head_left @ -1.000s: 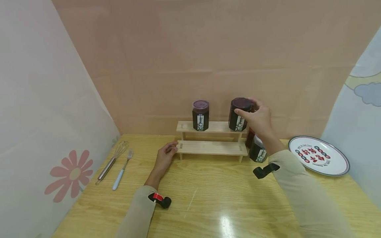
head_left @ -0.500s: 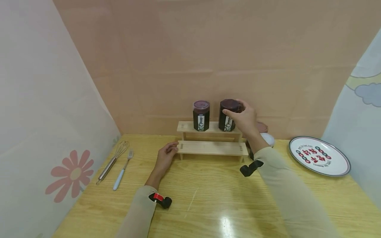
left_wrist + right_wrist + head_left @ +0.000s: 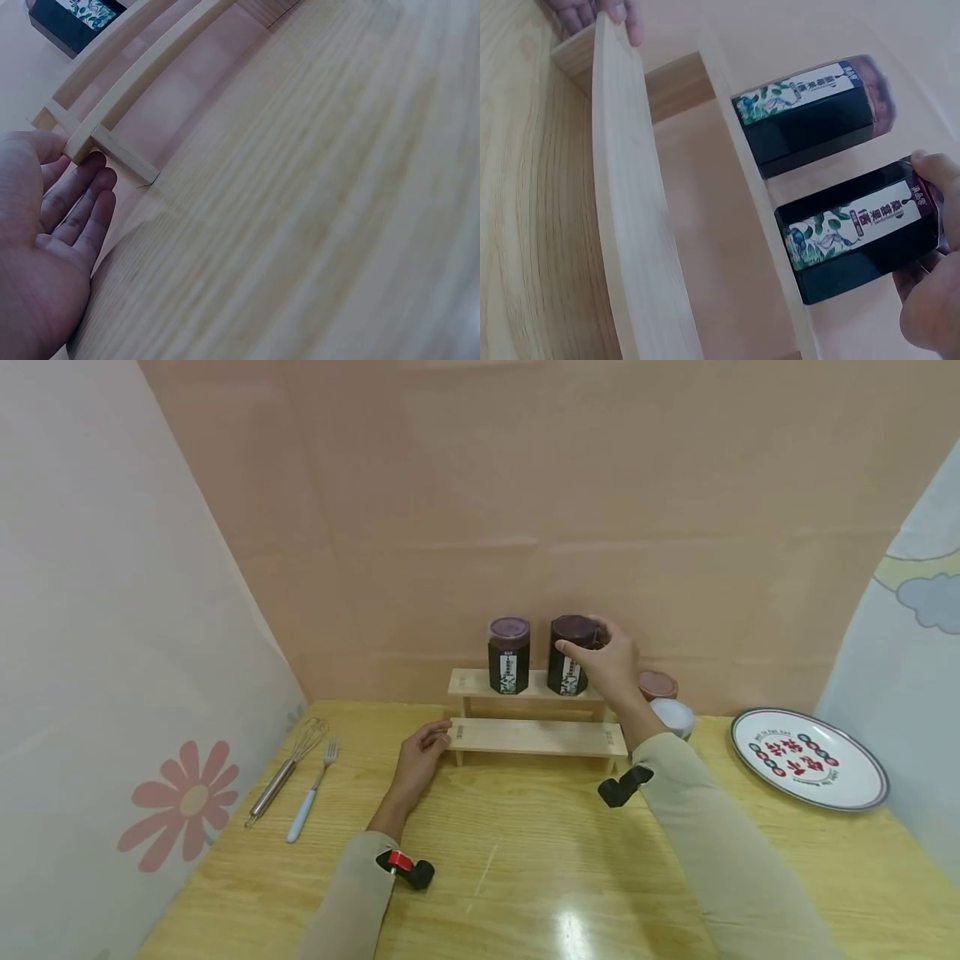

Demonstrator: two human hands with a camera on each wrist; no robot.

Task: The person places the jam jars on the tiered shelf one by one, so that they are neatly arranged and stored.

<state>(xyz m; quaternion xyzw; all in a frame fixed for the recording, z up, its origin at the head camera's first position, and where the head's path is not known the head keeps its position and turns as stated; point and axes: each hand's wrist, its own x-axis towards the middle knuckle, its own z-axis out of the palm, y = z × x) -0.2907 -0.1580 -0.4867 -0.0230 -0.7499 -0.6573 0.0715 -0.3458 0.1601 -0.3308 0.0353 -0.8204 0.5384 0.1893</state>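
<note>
Right hand (image 3: 611, 664) grips upright dark jar (image 3: 567, 658) by lid, seated on top tier of wooden step rack (image 3: 536, 735), just right of second jar (image 3: 508, 654); left hand (image 3: 420, 758), fingers relaxed, steadies lower tier's left end

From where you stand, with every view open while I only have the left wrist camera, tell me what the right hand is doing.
Observer: The right hand grips the right jar near its lid, on the top step of the wooden rack.
Operator: Report whether that jar has a neighbour.
Observer: A second jar stands upright just left of it, apart from it.
Operator: Name what lies right of the rack.
Observer: A patterned plate lies on the table.
</note>
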